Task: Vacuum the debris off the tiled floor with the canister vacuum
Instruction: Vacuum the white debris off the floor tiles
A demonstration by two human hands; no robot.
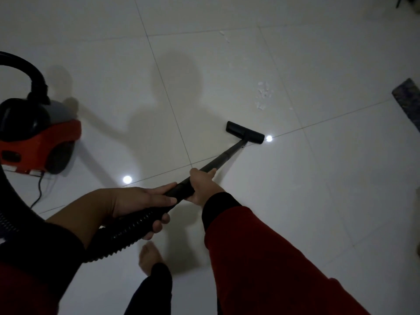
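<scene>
Head view: both hands closed on the wand [218, 161], left hand [138, 204] rearward, right hand [203, 186] forward; debris [263, 95] lies just above the nozzle [245, 132] (right of centre).

open tiled floor [318, 189] ahead, canister vacuum [38, 142] left, possibly rug [408, 98] far right

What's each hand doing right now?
Left hand: closed around the ribbed hose where it meets the wand.
Right hand: closed around the wand, further forward.
</scene>
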